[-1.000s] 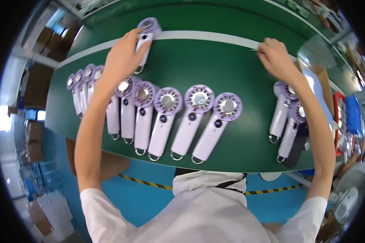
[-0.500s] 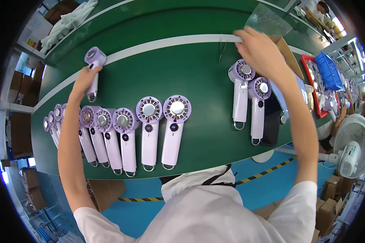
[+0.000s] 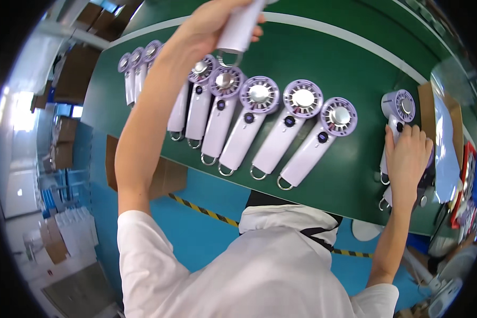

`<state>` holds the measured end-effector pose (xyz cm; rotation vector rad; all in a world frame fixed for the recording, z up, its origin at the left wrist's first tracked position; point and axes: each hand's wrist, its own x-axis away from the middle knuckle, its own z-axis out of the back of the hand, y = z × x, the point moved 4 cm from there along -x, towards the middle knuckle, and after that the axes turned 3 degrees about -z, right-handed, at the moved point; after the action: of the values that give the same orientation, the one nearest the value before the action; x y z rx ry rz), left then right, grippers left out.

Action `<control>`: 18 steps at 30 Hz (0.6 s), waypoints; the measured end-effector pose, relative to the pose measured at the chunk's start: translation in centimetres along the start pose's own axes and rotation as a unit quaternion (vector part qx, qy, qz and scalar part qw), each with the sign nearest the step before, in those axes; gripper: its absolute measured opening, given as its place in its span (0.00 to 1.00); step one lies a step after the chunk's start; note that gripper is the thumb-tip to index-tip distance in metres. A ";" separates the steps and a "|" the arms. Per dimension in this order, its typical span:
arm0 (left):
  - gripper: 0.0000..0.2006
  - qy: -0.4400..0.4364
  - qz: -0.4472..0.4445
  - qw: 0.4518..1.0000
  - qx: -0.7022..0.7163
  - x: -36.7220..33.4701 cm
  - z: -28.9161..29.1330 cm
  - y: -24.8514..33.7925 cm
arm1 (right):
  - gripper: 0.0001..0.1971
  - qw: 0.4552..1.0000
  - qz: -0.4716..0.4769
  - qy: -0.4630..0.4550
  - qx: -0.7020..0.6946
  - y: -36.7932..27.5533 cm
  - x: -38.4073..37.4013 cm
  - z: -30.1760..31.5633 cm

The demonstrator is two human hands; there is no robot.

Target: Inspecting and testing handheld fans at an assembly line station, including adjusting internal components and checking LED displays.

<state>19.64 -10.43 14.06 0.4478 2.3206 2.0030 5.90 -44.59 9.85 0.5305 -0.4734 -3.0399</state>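
My left hand is closed around the pale purple handle of a handheld fan at the top of the view. Its wire loop points toward me, and its head is cut off by the picture's edge. At the right, my right hand grips a second handheld fan by the handle, its round head lying beyond my fingers. Part of another fan shows beneath that hand. Between my hands, several matching fans lie in a slanted row, heads away from me; my left forearm hides part of it.
The fans lie on a green table with a white strip along its far part. A cardboard box and a blue sheet-like item sit at the right, near a red tray. Another carton stands below the front edge.
The view has turned, shifting the row rightward in the picture. My right hand has come back from the white strip to a fan; my left hand still holds its fan.
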 end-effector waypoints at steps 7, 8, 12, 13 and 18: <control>0.22 -0.064 -0.026 0.997 0.034 4.1 -3.8 -1.0 | 0.22 0.951 -0.106 -0.085 -0.278 0.1 0.5 -1.6; 0.22 -0.079 -0.019 0.996 0.044 4.4 -4.2 -1.4 | 0.23 0.937 -0.097 -0.061 -0.331 0.2 0.5 -2.2; 0.19 -0.103 0.009 0.992 0.068 6.4 -6.6 -2.6 | 0.21 0.851 -0.138 -0.249 -0.441 0.9 -0.4 -3.6; 0.19 -0.100 0.021 0.992 0.075 7.0 -7.4 -2.8 | 0.18 0.762 -0.203 -0.288 -0.543 0.8 -0.3 -3.4; 0.22 -0.136 0.045 0.981 0.133 10.3 -10.6 -4.2 | 0.13 0.527 -0.235 -0.235 -0.782 1.0 0.6 -3.1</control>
<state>6.63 -18.62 13.25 0.7993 2.4336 1.5460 6.39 -46.53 7.16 -0.3810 2.4616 -2.3059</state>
